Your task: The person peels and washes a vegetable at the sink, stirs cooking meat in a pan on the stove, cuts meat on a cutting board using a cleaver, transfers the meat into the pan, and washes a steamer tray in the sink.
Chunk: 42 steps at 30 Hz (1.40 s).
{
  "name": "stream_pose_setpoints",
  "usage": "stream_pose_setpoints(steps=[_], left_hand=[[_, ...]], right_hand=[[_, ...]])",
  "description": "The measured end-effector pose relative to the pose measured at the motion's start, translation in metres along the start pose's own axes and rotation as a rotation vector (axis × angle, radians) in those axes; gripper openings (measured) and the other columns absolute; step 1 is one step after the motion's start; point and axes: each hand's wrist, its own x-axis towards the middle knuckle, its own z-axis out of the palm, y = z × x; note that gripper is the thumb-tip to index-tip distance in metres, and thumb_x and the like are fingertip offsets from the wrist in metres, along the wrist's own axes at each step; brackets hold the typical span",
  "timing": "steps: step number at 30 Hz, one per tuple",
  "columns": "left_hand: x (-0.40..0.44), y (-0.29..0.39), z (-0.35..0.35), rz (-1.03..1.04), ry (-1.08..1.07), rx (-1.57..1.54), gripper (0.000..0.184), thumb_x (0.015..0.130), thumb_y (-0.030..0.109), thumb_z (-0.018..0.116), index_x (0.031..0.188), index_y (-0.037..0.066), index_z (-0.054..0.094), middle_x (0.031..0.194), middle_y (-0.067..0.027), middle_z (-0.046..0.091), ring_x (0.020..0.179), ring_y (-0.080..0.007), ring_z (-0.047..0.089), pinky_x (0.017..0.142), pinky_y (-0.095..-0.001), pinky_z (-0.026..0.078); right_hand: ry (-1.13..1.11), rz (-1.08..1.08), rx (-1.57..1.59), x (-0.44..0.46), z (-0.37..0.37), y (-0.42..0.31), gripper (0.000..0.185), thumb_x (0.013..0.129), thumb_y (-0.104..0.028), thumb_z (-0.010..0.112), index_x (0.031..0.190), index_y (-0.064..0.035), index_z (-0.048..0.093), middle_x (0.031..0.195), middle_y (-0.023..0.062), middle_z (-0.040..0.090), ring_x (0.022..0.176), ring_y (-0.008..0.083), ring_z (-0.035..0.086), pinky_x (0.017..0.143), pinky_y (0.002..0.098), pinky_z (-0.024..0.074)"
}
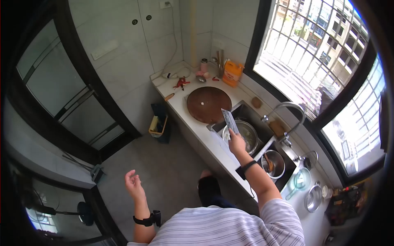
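My right hand [237, 143] is wrapped round the handle of a kitchen knife [229, 119] with a broad, dark-streaked blade. The blade points up and away, over the sink's near edge beside a round wooden cutting board [208, 102]. A small pale piece [202, 103] lies on the board. Below the knife hand, a large metal basin [251, 133] sits in the sink, partly hidden by the hand and blade. My left hand [134, 183] is raised over the floor, away from the counter, with fingers loosely bent and apart and nothing in them.
A faucet [293, 104] arches over the sink [242, 110]. A metal pot [274, 164] with a wooden-handled utensil stands in the second basin. An orange jug [232, 74] is at the back corner. A bin [159, 125] stands on the floor beside the counter. Strainers [314, 197] lie at right.
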Motion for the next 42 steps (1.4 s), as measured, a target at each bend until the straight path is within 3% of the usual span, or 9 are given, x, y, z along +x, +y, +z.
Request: stream_pose_setpoints(steps=[6, 12, 19, 28, 33, 34, 37, 38, 42], left_hand=[[0.073, -0.019, 0.044, 0.043, 0.142, 0.248, 0.029, 0.080, -0.006, 0.052, 0.108, 0.002, 0.059, 0.104, -0.0074, 0.061, 0.084, -0.0132, 0.058, 0.071, -0.0261, 0.047], [0.152, -0.007, 0.098, -0.039, 0.156, 0.260, 0.033, 0.080, -0.006, 0.051, 0.110, 0.004, 0.059, 0.101, -0.0089, 0.063, 0.082, -0.0152, 0.061, 0.074, -0.0262, 0.047], [0.283, -0.072, 0.242, 0.035, -0.389, 0.374, 0.039, 0.081, -0.001, 0.054, 0.120, 0.003, 0.055, 0.107, -0.0126, 0.064, 0.080, -0.0138, 0.061, 0.076, -0.0268, 0.049], [0.406, -0.142, 0.456, 0.412, -0.867, 1.027, 0.068, 0.065, 0.015, 0.073, 0.125, 0.003, 0.046, 0.121, -0.0216, 0.052, 0.115, -0.0382, 0.048, 0.097, -0.0456, 0.041], [0.431, -0.179, 0.485, 0.423, -0.935, 1.059, 0.038, 0.071, 0.001, 0.061, 0.108, -0.002, 0.054, 0.107, -0.0238, 0.058, 0.104, -0.0398, 0.054, 0.089, -0.0459, 0.045], [0.437, -0.187, 0.476, 0.716, -1.072, 0.990, 0.032, 0.072, 0.001, 0.059, 0.103, -0.005, 0.055, 0.098, -0.0252, 0.058, 0.096, -0.0423, 0.055, 0.085, -0.0486, 0.044], [0.416, -0.172, 0.470, 0.327, -0.879, 0.786, 0.026, 0.078, -0.004, 0.058, 0.102, -0.009, 0.049, 0.092, -0.0198, 0.056, 0.086, -0.0334, 0.059, 0.076, -0.0384, 0.049], [0.392, -0.080, 0.441, 0.427, -0.996, 0.851, 0.027, 0.086, 0.016, 0.058, 0.102, -0.005, 0.060, 0.094, -0.0249, 0.064, 0.082, -0.0370, 0.062, 0.073, -0.0428, 0.049], [0.369, -0.069, 0.403, 0.621, -0.864, 0.622, 0.034, 0.087, 0.024, 0.063, 0.100, -0.008, 0.059, 0.092, -0.0286, 0.062, 0.082, -0.0417, 0.060, 0.073, -0.0461, 0.048]], right_hand=[[-0.010, 0.051, -0.087, 0.177, 0.100, -0.012, 0.045, 0.090, -0.010, 0.043, 0.133, -0.0222, 0.046, 0.106, 0.0236, 0.056, 0.082, 0.0396, 0.065, 0.069, 0.0480, 0.0534], [-0.029, 0.157, -0.122, 0.249, 0.127, -0.036, 0.054, 0.084, -0.010, 0.053, 0.136, -0.0232, 0.045, 0.111, 0.0204, 0.053, 0.088, 0.0348, 0.063, 0.072, 0.0449, 0.0532], [0.057, -0.060, -0.039, 0.277, 0.130, -0.099, 0.026, 0.079, -0.016, 0.058, 0.105, -0.0147, 0.059, 0.103, 0.0102, 0.055, 0.097, 0.0295, 0.055, 0.076, 0.0427, 0.0464], [-0.062, 0.057, -0.121, 0.305, 0.177, -0.136, 0.014, 0.082, -0.014, 0.052, 0.090, -0.0076, 0.062, 0.098, 0.0103, 0.058, 0.096, 0.0267, 0.058, 0.075, 0.0362, 0.0528], [-0.056, 0.224, -0.221, 0.278, 0.170, -0.131, 0.016, 0.079, -0.012, 0.056, 0.093, -0.0072, 0.064, 0.099, 0.0089, 0.057, 0.092, 0.0257, 0.057, 0.069, 0.0329, 0.0525], [-0.032, 0.225, -0.201, 0.272, 0.175, -0.126, 0.016, 0.079, -0.012, 0.056, 0.093, -0.0074, 0.063, 0.098, 0.0086, 0.057, 0.091, 0.0252, 0.058, 0.067, 0.0327, 0.0524], [0.104, 0.378, 0.005, 0.260, 0.171, -0.117, 0.011, 0.081, -0.009, 0.054, 0.089, -0.0061, 0.060, 0.096, 0.0129, 0.056, 0.086, 0.0303, 0.058, 0.070, 0.0366, 0.0525], [0.176, 0.432, 0.107, 0.254, 0.168, -0.114, 0.010, 0.082, -0.008, 0.053, 0.089, -0.0057, 0.060, 0.096, 0.0142, 0.056, 0.085, 0.0322, 0.057, 0.071, 0.0380, 0.0523], [0.331, 0.600, 0.460, 0.216, 0.136, -0.104, 0.006, 0.077, -0.004, 0.056, 0.083, -0.0057, 0.057, 0.081, 0.0151, 0.057, 0.083, 0.0336, 0.059, 0.070, 0.0418, 0.0476]])
